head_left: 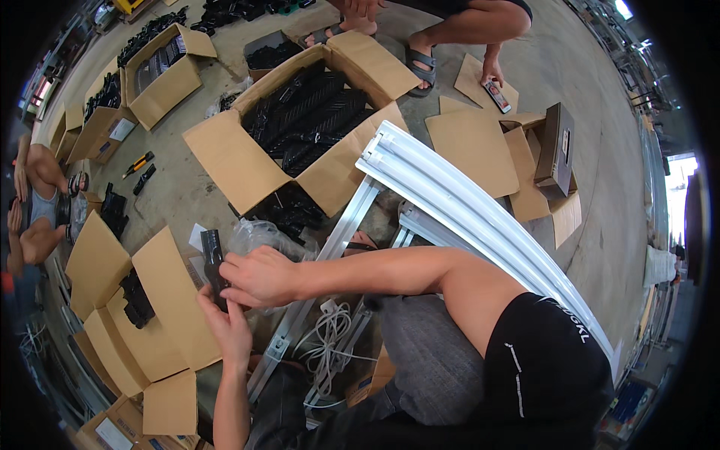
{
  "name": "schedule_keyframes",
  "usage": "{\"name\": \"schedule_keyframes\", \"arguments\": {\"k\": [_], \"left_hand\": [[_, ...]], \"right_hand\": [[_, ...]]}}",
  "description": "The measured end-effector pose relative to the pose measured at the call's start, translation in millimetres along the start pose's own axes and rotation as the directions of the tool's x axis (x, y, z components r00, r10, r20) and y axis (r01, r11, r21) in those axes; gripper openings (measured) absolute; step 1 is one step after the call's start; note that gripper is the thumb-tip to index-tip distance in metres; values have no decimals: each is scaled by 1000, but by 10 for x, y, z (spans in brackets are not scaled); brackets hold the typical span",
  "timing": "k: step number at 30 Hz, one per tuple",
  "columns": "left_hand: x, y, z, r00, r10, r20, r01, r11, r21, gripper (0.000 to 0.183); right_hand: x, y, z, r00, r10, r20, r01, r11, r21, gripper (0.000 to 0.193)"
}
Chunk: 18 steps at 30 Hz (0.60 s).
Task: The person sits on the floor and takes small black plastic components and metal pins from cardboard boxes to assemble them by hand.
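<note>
A long, narrow black part with a glossy surface, its exact kind unclear, stands nearly upright between my hands. My right hand is closed on its side, fingertips pressed to it. At its lower end, my left hand pinches it between thumb and fingers. Left of my hands lies an open cardboard box with a few black pieces inside. Crumpled clear plastic sits just beyond my right hand.
A large open carton of black parts stands ahead. White tube light fixtures lie on a metal frame by a coiled white cable. A yellow-black cutter is on the floor. A person's hand holds a phone; another person crouches left.
</note>
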<state>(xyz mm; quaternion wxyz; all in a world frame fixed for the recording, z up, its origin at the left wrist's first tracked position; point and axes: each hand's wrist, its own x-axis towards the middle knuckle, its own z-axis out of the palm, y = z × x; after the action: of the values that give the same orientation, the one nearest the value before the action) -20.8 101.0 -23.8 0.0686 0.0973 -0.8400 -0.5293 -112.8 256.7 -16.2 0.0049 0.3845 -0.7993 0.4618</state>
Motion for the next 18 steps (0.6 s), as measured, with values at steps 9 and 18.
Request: {"name": "schedule_keyframes", "arguments": {"k": [9,18], "left_hand": [[-11,188,52,987,-148,65,153,986,-71,28],[-25,186,61,975,-200,99,210,973,-97,35]], "right_hand": [[-2,65,-29,965,132,226,-148,987,58,27],[-32,132,23,951,178,253,-210,972,106,29]]}}
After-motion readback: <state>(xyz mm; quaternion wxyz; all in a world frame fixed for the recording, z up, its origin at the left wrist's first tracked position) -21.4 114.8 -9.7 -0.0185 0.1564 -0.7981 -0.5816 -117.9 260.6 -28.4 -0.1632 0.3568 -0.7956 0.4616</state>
